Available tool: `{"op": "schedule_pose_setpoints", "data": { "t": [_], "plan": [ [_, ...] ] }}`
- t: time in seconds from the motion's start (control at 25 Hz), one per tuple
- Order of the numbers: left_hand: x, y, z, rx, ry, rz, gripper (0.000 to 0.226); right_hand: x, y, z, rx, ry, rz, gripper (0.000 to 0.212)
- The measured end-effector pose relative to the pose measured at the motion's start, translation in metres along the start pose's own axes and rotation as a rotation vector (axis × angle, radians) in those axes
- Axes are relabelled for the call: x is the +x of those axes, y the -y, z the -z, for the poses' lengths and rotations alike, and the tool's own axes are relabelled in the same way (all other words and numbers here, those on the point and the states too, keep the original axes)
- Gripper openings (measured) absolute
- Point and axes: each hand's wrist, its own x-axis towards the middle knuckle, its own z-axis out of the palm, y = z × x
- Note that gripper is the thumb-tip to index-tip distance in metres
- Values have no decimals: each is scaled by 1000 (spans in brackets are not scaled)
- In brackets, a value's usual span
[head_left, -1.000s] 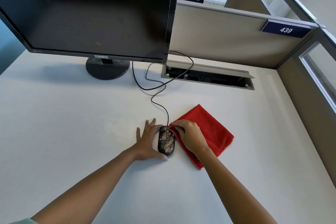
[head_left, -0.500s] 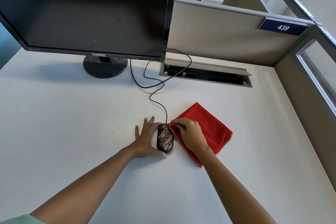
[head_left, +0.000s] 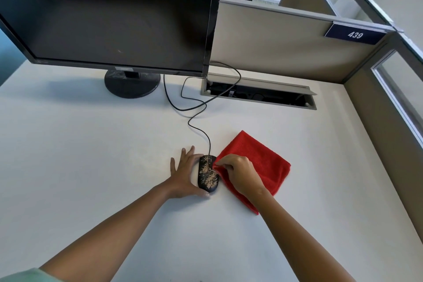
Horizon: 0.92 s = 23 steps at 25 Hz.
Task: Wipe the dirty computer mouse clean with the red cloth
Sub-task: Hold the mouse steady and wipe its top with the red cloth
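the black computer mouse (head_left: 207,175) lies on the white desk (head_left: 80,155), near the middle of the view, its long axis running toward the monitor. tan, sandy grime speckles most of its top. its thin black cable (head_left: 194,107) leaves the far end, curls across the desk in a loop and drops into the open cable tray (head_left: 258,92) set into the desk by the partition.

the left hand (head_left: 184,175) lies flat against the mouse's left side, fingers spread wide on the desk surface and thumb tucked along the near end of the mouse, bracing it rather than closing round it.

the red cloth (head_left: 263,165) lies folded just right of the mouse, its near-left edge touching or all but touching the mouse. the right hand (head_left: 240,173) rests on top of the cloth, fingers curled in, with thumb and forefinger pinching the cloth's corner right beside the mouse's far end. the corner is raised slightly off the desk; the rest of the cloth is flat.

further out, a dark monitor (head_left: 109,14) stands on a round black base (head_left: 132,83) at the far left of the desk. a beige partition (head_left: 274,41) runs behind the tray, bearing a dark blue plate (head_left: 354,34) that reads 439. a pale green sleeve (head_left: 25,276) shows at the lower left corner.
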Motion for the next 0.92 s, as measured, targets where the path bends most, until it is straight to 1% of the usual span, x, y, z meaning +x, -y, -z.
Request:
{"op": "schedule_pose_setpoints", "data": {
  "t": [0.08,0.16,0.28,0.4,0.48,0.6,0.72,0.8,0.92],
  "plan": [
    [-1,0,0,0,4,7,119,11,3,2,30,-70,-50,28],
    [-1,-1,0,8,7,12,121,21,9,-3,37,-90,-80,28],
    [-1,-2,1,11,0,7,122,21,14,-16,-16,-12,-86,32],
    [-1,-3,0,4,-4,2,121,9,8,-20,-41,3,-52,37],
    [-1,-2,-1,9,-7,1,121,3,2,-12,-33,13,-25,36],
    [-1,-2,0,14,0,3,121,9,-4,0,12,-70,-90,32],
    [-2,-3,1,16,4,13,120,22,3,-3,13,-152,-170,22],
    [-3,-4,1,19,5,11,120,28,10,-11,10,-124,-189,20],
    [-3,-5,2,17,1,5,120,23,12,-23,28,-53,-182,24]
  ]
}}
